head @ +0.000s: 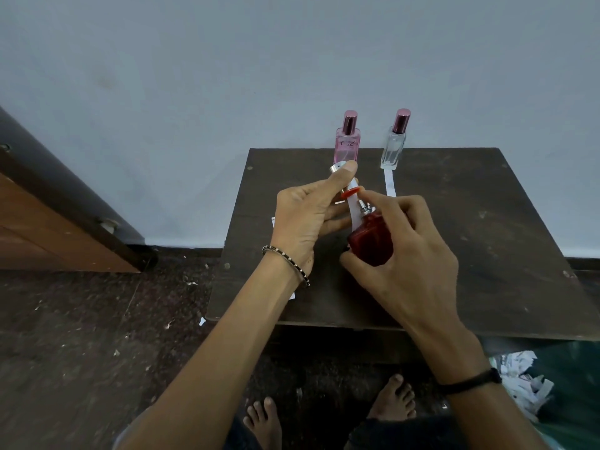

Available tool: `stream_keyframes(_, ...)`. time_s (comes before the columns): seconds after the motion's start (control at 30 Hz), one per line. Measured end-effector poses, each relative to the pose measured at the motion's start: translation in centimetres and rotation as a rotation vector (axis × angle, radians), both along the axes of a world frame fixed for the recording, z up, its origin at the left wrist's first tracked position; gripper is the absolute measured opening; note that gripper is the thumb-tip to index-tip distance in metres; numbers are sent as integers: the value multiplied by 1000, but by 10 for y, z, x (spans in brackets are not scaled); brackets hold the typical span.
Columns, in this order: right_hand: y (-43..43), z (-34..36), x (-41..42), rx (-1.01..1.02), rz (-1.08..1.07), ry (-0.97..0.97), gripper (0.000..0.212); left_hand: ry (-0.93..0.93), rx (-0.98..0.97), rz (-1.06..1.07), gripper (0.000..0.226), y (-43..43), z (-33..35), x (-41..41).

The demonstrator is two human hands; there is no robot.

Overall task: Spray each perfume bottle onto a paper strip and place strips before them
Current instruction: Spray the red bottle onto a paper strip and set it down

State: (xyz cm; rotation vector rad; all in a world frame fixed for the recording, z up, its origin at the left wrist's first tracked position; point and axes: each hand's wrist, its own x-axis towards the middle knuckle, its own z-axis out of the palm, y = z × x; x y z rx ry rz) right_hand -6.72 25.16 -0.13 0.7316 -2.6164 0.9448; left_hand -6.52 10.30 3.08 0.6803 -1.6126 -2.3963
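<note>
My right hand [406,254] grips a red perfume bottle [370,238] above the dark table [470,254], its silver nozzle pointing up-left. My left hand [311,216] holds a white paper strip [355,211] against the nozzle, together with a silver cap with an orange rim [344,177] pinched under the thumb. At the table's far edge stand a pink bottle [347,146] and a clear bottle [393,151], both with shiny pink caps. Before the clear bottle lies a white strip [389,183].
A grey wall rises right behind the table. A wooden door and frame [65,228] stand at the left. Paper scraps lie in a green bin [552,384] at the lower right. My bare feet [324,414] rest on the speckled floor.
</note>
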Motion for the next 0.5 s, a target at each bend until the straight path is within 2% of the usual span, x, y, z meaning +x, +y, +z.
stream_keyframes(0.13, -3, -1, 0, 75, -30, 45, 79, -2, 33, 7, 16, 2, 0, -2)
stream_keyframes(0.27, -3, -2, -1, 105, -42, 55, 79, -10, 29, 15, 26, 1, 0, -2)
stream_keyframes(0.4, -2, -1, -1, 138, -58, 62, 79, -17, 43, 0, 22, 2, -1, -2)
stream_keyframes(0.5, -5, -2, 0, 171, -53, 72, 80, -14, 53, 9, 28, 1, -2, -1)
